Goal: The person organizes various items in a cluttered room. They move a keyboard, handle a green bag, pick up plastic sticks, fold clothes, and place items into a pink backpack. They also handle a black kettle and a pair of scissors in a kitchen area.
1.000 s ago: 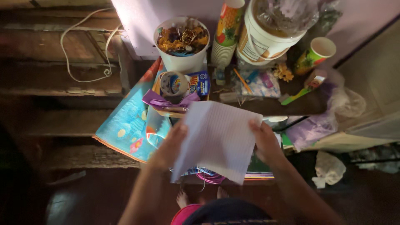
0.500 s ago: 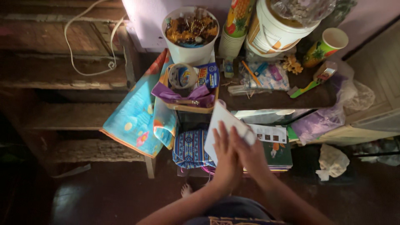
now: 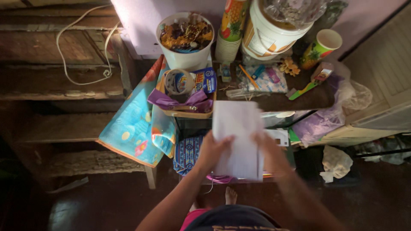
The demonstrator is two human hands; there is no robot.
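Observation:
A folded white sheet of paper (image 3: 239,137) is held upright in front of me, above a cluttered low table. My left hand (image 3: 212,150) grips its lower left edge with the thumb on the front. On the right edge, my right hand (image 3: 267,149) pinches the paper; the hand is blurred. Below the paper lie a blue patterned pouch (image 3: 186,153) and a bit of purple cord (image 3: 220,179).
A white bucket of trinkets (image 3: 185,38), a tape roll (image 3: 178,81) in a box, stacked paper cups (image 3: 229,40), a large white tub (image 3: 274,32) and a printed cup (image 3: 321,48) crowd the table. A colourful bag (image 3: 136,124) hangs at left. Crumpled paper (image 3: 336,161) lies on the floor.
The sheet was wide open a second ago, then pressed between both palms. Now it is narrower, folded, and my hands have parted to its two edges.

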